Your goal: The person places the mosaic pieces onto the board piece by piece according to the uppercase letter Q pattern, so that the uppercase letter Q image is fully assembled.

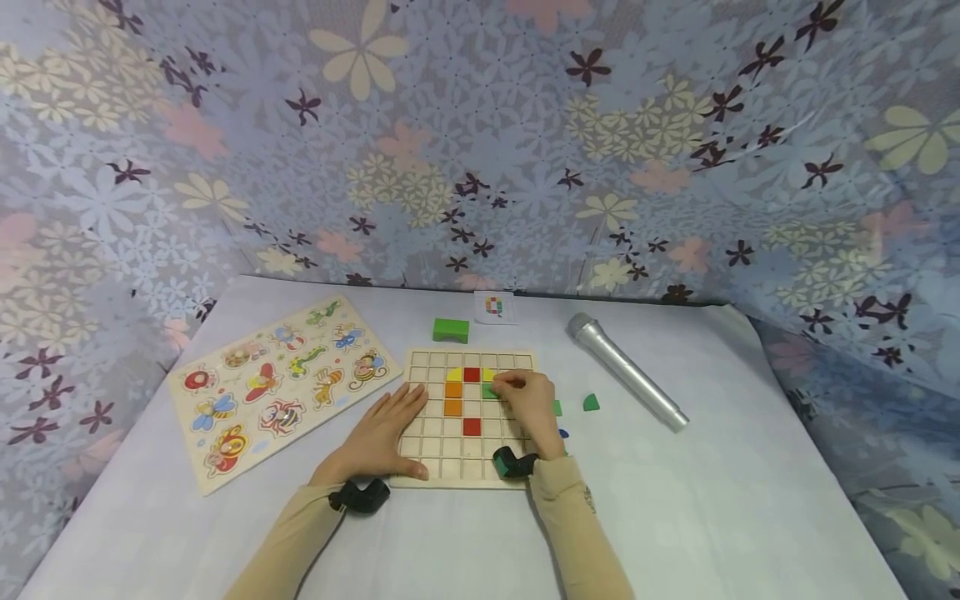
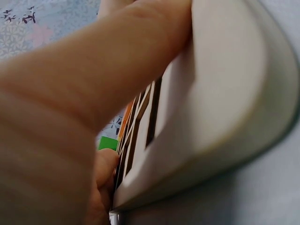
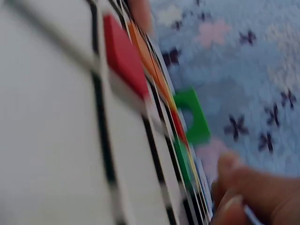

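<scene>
The right hand point(image 1: 528, 400) pinched a small green block point(image 1: 490, 391) on the grid board point(image 1: 420, 447), fingers curled on it. At its 9 o'clock, the left hand point(image 1: 384, 429) lay flat and relaxed, pressing the board's edge. A green arch block point(image 1: 451, 330) sat on the desk point(image 1: 712, 500) at the board's 12 o'clock.

A left hand point(image 2: 70, 117) fills the near left of the frame, lying flat along a pale wooden grid board point(image 2: 220, 93) seen edge-on. Dark slots run down the board's face, with an orange piece point(image 2: 126, 119) set among them. Beyond the fingers, a green block point(image 2: 108, 143) shows; floral cloth point(image 2: 23, 23) hangs far left.
</scene>
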`<state>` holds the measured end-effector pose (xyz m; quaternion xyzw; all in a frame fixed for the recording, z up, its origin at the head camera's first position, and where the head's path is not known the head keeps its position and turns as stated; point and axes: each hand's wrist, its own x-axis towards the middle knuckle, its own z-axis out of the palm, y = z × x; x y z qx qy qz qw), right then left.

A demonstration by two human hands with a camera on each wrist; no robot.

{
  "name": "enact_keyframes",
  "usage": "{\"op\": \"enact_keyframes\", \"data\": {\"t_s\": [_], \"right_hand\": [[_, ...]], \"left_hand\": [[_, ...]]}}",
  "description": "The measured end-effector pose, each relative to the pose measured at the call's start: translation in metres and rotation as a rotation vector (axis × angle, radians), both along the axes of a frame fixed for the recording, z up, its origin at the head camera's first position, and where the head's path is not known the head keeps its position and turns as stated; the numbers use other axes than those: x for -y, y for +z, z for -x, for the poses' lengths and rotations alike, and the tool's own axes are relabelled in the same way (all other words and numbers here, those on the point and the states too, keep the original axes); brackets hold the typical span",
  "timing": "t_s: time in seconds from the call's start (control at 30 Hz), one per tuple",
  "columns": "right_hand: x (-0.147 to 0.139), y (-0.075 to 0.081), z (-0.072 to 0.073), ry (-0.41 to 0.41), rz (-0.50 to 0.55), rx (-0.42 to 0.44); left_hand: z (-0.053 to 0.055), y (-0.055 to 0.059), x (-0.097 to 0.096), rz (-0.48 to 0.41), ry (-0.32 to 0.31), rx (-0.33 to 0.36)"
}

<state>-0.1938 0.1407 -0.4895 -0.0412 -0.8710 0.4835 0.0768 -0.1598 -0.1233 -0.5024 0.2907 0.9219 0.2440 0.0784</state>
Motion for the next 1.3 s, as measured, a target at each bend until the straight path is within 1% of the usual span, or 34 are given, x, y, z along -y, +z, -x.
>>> {"op": "enact_keyframes", "data": {"t_s": [0.1,0.2,0.23,0.3,0.37,0.47,0.53,0.63,0.77,0.83,1.0,1.2,1.3], "right_hand": [[-0.018,0.003,-0.001,-0.040,0.136,0.046],[-0.043,0.006,0.000,-0.081,0.267,0.110],[-0.053,0.005,0.000,-0.085,0.293,0.136],[-0.073,0.005,-0.001,-0.078,0.307,0.201],[-0.093,0.004,-0.005,-0.050,0.278,0.259],[-0.116,0.002,-0.012,0.047,0.204,0.305],[-0.124,0.000,-0.015,0.107,0.163,0.302],[-0.128,-0.002,-0.018,0.191,0.117,0.282],[-0.123,-0.004,-0.017,0.235,0.076,0.262],[-0.119,-0.004,-0.016,0.235,0.053,0.248],[-0.108,-0.003,-0.015,0.209,0.040,0.242],[-0.101,-0.001,-0.014,0.150,-0.037,0.200],[-0.100,0.000,-0.014,0.147,-0.065,0.183]], "left_hand": [[0.000,0.000,0.001,-0.003,-0.003,-0.003],[0.000,0.001,0.001,-0.002,-0.003,-0.009],[0.000,0.001,0.001,-0.003,-0.003,-0.008],[0.001,0.000,0.001,-0.005,-0.006,-0.012],[0.001,-0.001,0.001,-0.008,-0.008,-0.011],[0.001,-0.003,0.002,-0.012,-0.005,-0.012],[0.001,-0.004,0.002,-0.012,0.003,-0.014],[0.001,-0.005,0.003,-0.005,0.010,-0.015],[0.000,-0.004,0.002,-0.004,0.009,-0.010],[0.000,-0.004,0.002,-0.006,0.008,-0.009],[0.000,-0.003,0.001,-0.005,0.006,-0.006],[0.000,-0.002,0.000,-0.009,0.000,-0.008],[0.000,-0.002,0.000,-0.009,-0.002,-0.009]]}}
